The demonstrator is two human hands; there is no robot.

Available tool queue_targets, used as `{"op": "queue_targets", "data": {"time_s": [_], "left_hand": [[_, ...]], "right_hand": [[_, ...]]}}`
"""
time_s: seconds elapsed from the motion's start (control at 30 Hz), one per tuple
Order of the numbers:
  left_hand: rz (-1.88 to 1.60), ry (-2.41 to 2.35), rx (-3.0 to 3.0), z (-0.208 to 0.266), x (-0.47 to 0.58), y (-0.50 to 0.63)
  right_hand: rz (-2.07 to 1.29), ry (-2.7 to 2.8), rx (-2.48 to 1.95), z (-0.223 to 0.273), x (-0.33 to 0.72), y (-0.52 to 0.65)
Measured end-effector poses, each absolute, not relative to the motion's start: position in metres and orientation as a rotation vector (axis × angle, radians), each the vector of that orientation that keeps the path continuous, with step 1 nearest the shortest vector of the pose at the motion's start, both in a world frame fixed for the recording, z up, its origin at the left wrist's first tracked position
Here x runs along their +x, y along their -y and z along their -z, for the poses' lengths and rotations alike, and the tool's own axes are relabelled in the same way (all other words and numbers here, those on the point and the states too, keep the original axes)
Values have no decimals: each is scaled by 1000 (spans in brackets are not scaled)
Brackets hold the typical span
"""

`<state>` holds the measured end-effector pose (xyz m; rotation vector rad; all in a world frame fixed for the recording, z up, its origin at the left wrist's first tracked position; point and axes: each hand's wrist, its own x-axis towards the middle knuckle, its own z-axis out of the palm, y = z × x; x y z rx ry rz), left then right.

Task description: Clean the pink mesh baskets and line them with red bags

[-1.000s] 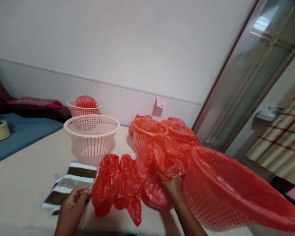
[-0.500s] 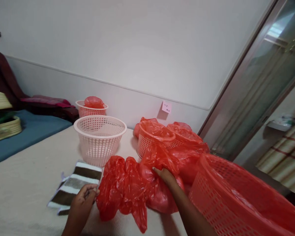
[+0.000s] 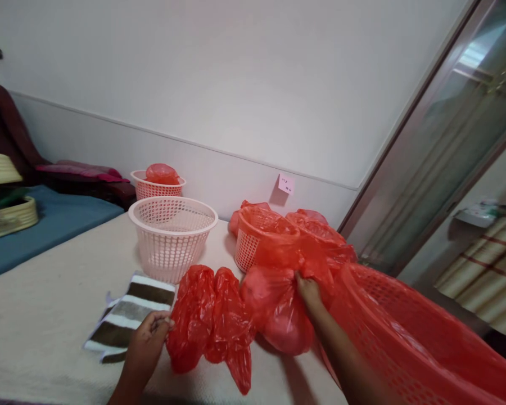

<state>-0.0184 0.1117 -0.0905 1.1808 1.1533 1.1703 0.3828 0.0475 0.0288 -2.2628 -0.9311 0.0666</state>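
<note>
Right hand [image 3: 310,291] grips a red bag [image 3: 280,318] bulging toward eight o'clock; whether left hand [image 3: 150,335] pinches anything, I cannot tell.

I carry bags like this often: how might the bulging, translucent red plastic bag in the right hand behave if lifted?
The bulging, translucent red plastic bag will probably sag and swing, since its thin-looking film gathers at the right hand above a rounded bottom. Its glossy creases suggest it may feel slippery.

Soft dim light, edges stretched
</note>
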Motion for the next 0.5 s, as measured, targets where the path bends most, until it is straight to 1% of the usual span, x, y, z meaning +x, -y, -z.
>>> {"op": "queue_targets", "data": {"time_s": [0.27,0.5], "left_hand": [[-1196,-1143,1202,87,-17,-105],[-1233,-1155,1280,79,-15,-92]], "right_hand": [[-14,798,-2109,-95,363,-27],[63,752,-1999,-137,349,-8]]}}
